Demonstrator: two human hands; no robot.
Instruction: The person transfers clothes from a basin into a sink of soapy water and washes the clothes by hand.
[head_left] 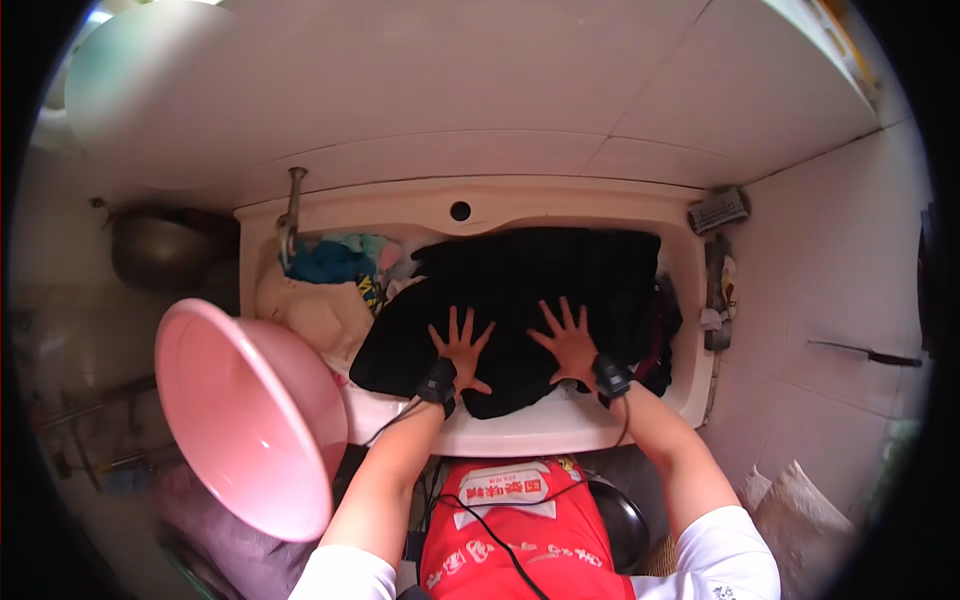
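Observation:
A black garment lies spread across the washing sink, covering much of its basin. My left hand rests palm down on the black cloth with its fingers spread. To the right of it, my right hand lies flat on the same cloth, fingers also apart. Neither hand grips anything. Blue cloth and pale cloth are heaped in the left end of the sink. Dark red cloth shows at the garment's right edge.
A pink plastic basin stands tilted at the sink's left. A metal tap rises at the back left. A brush sits on the right back corner. A knife is by the right wall. A metal pot is far left.

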